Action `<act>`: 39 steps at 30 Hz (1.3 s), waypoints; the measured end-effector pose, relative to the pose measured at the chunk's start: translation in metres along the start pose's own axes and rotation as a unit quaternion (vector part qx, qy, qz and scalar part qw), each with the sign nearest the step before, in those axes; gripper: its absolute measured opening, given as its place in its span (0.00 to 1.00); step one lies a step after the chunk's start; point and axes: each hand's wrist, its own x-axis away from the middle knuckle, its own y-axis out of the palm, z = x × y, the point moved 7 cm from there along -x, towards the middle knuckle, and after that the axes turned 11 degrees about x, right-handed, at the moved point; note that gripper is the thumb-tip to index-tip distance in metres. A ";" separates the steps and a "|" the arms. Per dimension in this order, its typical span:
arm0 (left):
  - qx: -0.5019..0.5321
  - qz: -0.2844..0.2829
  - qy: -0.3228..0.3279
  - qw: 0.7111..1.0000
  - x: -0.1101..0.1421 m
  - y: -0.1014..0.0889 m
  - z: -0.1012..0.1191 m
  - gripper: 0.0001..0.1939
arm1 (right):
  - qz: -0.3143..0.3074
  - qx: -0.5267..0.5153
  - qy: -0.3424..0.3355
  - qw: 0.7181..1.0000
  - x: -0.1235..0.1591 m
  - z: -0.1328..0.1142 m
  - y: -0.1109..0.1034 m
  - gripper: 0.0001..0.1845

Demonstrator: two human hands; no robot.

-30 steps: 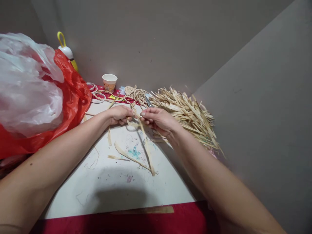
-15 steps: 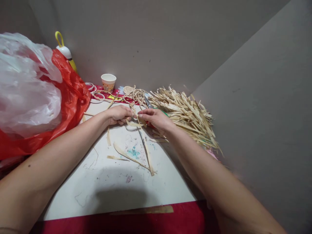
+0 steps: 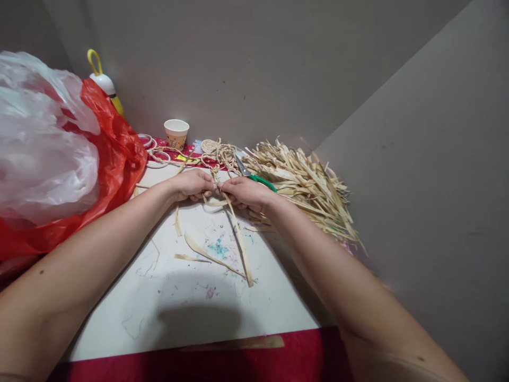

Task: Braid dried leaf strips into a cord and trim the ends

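My left hand (image 3: 194,185) and my right hand (image 3: 245,192) meet over the far part of a white board (image 3: 178,302). Both pinch a braided cord (image 3: 215,173) of dried straw-coloured leaf strips. Beyond the fingers the cord runs to a tangled heap of braid (image 3: 226,155) and a flat coiled round (image 3: 209,146). From under my right hand a long loose leaf strip (image 3: 240,241) trails toward me across the board. Scissors (image 3: 260,181) with green handles lie just past my right hand. The fingertips partly hide the point where the strips cross.
A large pile of dried leaf strips (image 3: 306,185) lies at the right, against the wall. White and red plastic bags (image 3: 119,143) bulge at the left, near a yellow-and-white bottle (image 3: 104,84). A paper cup (image 3: 176,135) and white rings (image 3: 159,159) stand at the back.
My right hand has moved slightly left, closing against my left fingers at the braid. More of the scissors' green handles now shows behind it.
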 end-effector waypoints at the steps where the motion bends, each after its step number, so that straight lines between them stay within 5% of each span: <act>1: -0.012 0.003 0.003 1.000 0.000 -0.001 0.001 0.10 | -0.012 -0.029 0.008 0.999 0.000 0.001 0.002 0.16; 8: -0.070 0.004 0.022 0.997 -0.002 -0.008 0.003 0.10 | -0.105 -0.200 0.010 0.974 -0.006 0.004 0.023 0.12; 14: -0.116 -0.028 0.001 0.993 0.004 -0.005 0.008 0.09 | -0.039 -0.163 -0.012 0.986 -0.013 0.005 0.020 0.14; 20: -0.200 0.076 0.014 0.977 0.006 -0.019 0.019 0.07 | 0.000 -0.138 -0.028 0.990 -0.009 0.002 0.019 0.16; 24: -0.234 0.094 0.017 0.968 0.008 -0.021 0.025 0.11 | 0.023 -0.114 -0.030 0.993 -0.008 0.000 0.020 0.18; 29: -0.326 0.089 0.036 0.941 0.013 -0.009 0.037 0.14 | 0.025 -0.134 -0.016 0.991 -0.008 0.000 0.019 0.17; 36: -0.493 0.127 0.045 0.860 0.020 0.025 0.039 0.09 | -0.027 -0.225 0.005 0.974 -0.009 0.005 0.021 0.15; 39: -0.394 0.126 0.020 0.910 0.016 0.034 0.020 0.03 | -0.017 -0.242 0.002 0.970 -0.009 0.007 0.019 0.17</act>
